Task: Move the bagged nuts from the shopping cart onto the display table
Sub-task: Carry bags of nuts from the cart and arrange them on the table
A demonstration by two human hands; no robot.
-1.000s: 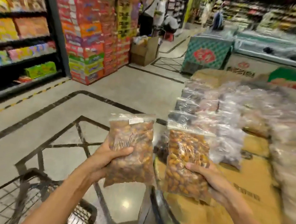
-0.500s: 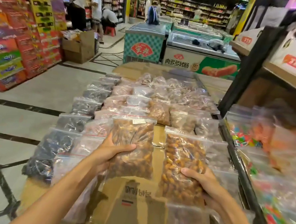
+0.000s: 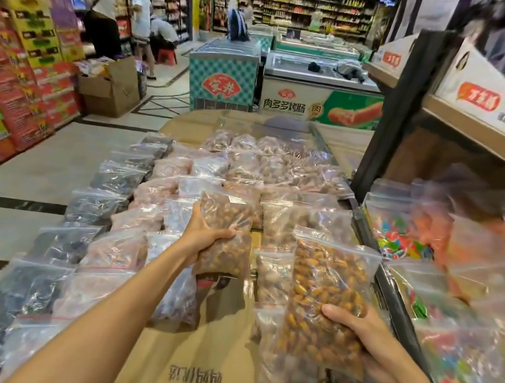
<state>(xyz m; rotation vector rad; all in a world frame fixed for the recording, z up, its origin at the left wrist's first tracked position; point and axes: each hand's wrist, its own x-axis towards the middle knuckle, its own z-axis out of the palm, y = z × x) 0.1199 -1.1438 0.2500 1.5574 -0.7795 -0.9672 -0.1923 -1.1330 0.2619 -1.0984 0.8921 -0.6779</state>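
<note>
Under right hand [image 3: 364, 336], bag [image 3: 323, 303] corner hidden

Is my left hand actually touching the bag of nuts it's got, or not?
Touching. The head view shows the left hand with its thumb wrapped across the front of the darker bag of nuts.

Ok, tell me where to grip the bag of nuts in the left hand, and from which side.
Grip the bag of nuts across its middle from its left edge, as the left hand does now: it is a soft, flat pouch held upright, and its zip-sealed top offers only thin film.
</note>
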